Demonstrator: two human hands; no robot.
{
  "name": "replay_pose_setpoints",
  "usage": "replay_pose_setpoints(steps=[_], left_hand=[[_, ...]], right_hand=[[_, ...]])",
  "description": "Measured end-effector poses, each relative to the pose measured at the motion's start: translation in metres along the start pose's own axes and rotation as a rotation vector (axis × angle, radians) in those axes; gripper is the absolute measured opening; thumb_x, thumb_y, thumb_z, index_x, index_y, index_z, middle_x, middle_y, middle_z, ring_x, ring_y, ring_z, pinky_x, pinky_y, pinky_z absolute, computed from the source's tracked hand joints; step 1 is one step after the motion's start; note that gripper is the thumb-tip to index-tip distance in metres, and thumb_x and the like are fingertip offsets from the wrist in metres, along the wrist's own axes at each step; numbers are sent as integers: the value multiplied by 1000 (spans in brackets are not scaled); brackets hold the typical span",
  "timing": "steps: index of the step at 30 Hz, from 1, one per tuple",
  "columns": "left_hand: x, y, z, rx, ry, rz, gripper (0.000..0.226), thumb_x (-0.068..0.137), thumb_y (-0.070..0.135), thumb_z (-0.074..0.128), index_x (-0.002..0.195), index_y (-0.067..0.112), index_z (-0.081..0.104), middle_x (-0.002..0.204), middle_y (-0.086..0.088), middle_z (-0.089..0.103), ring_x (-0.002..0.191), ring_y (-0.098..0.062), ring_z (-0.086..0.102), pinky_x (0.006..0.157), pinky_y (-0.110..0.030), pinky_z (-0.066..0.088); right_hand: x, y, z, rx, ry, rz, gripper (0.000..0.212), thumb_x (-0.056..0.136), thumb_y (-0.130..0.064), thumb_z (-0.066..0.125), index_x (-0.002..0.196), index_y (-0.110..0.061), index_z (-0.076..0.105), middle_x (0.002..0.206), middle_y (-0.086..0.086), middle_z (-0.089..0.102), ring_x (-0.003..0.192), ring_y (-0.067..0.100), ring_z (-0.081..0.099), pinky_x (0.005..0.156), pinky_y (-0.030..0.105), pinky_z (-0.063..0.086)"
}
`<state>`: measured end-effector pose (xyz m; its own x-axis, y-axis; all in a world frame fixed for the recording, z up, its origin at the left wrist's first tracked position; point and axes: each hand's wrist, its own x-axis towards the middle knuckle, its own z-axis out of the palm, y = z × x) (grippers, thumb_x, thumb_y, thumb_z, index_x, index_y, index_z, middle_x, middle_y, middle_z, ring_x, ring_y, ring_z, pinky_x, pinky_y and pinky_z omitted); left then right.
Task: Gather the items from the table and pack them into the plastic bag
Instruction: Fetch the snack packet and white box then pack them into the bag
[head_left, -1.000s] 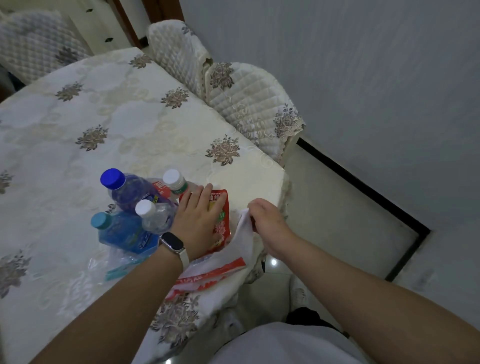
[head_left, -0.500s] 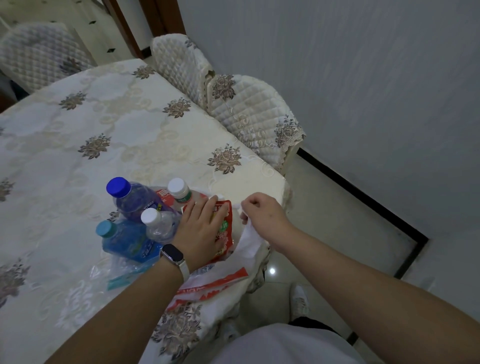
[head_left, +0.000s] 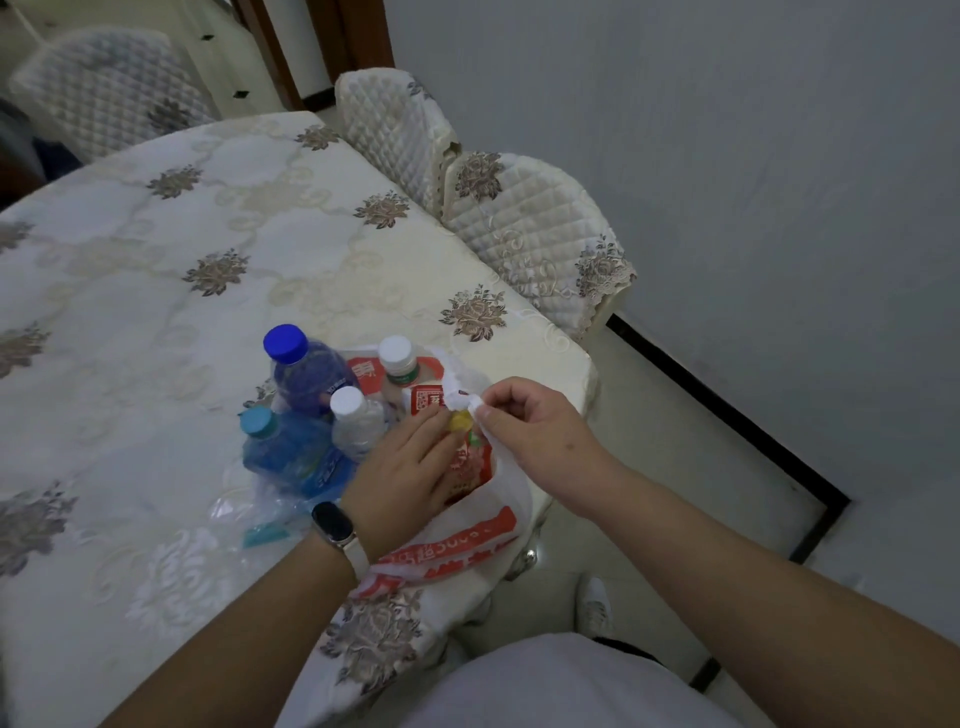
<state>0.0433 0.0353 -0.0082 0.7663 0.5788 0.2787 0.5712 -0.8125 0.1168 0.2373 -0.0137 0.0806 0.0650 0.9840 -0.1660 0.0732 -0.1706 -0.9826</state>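
White plastic bag (head_left: 470, 538) with red print at near edge of worktop (head_left: 156, 322), mouth gaping. Bunched handle pinched in right hand (head_left: 524, 431). Left hand (head_left: 410, 467) flat, fingers straight, pressing on red packet (head_left: 472, 462) at bag mouth. Four capped bottles (head_left: 306, 379) upright, clustered just left of packet.

At worktop (head_left: 156, 312) edge: left grip (head_left: 402, 478) lies flat on red packet (head_left: 470, 465) inside white plastic bag (head_left: 467, 538); right grip (head_left: 530, 426) pinches bag rim. Four capped bottles (head_left: 306, 379) stand bunched beside left grip.
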Motion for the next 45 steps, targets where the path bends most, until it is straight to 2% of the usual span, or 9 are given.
replay_pose_setpoints(steps=[5,8,10,14,20,23,28,39,45], left_hand=[[-79,-10,-30,-36,133,-88,27,93,19,58,111,3,71,115,-15,68,104,-28,62,93,-35,48],[-123,-35,-45,-18,178,-203,24,92,19,57,98,2,73,100,-14,70,87,-29,64,79,-34,49],[-146,-54,-52,-20,225,-356,27,92,22,54,95,2,73,95,-14,70,84,-30,63,76,-35,49],[-166,-90,-52,-118,274,-757,25,89,22,58,101,4,70,98,-13,70,90,-31,63,83,-34,46],[-155,-133,-30,-534,49,-1217,36,94,30,62,124,11,62,113,-9,67,93,-21,58,86,-32,44],[-144,-142,-18,-669,-115,-1245,42,91,37,66,125,12,61,113,-8,66,101,-25,61,88,-33,48],[-138,-144,-10,-648,-77,-1181,26,93,31,62,75,12,61,71,-5,60,74,-26,55,57,-31,33],[-139,-144,-62,-1028,406,-1273,20,96,14,51,79,9,61,65,-10,59,53,-23,59,58,-33,51],[-156,-147,-53,-1057,300,-1326,16,96,16,55,85,12,64,80,-9,65,62,-21,61,59,-31,48]], right_hand=[[-13,13,25,-149,13,10,3,88,-16,65,87,-18,67,82,6,66,75,23,63,75,43,54],[-20,19,49,-292,28,-46,10,89,-16,62,80,-21,62,71,-7,58,64,5,51,64,21,43],[-23,21,67,-372,37,-57,16,91,-18,61,78,-27,58,63,-17,51,59,-1,45,57,13,36],[-28,26,99,-551,0,-85,17,92,-21,57,78,-13,51,66,-5,45,59,8,39,58,31,34],[-28,29,127,-816,-88,-114,22,91,-18,53,73,-13,42,65,-1,42,57,11,38,53,33,30],[-26,31,136,-872,-95,-92,24,90,-18,53,71,-16,39,65,-1,43,58,13,39,54,36,31],[-23,28,145,-926,-73,-70,18,91,-20,54,77,-11,46,67,0,47,60,14,45,55,36,35],[-21,23,139,-822,28,-47,16,92,-18,54,82,-6,53,73,12,55,61,17,43,56,34,35],[-20,36,144,-803,12,-41,16,90,-16,55,78,-6,51,70,12,52,58,15,41,54,32,32]])
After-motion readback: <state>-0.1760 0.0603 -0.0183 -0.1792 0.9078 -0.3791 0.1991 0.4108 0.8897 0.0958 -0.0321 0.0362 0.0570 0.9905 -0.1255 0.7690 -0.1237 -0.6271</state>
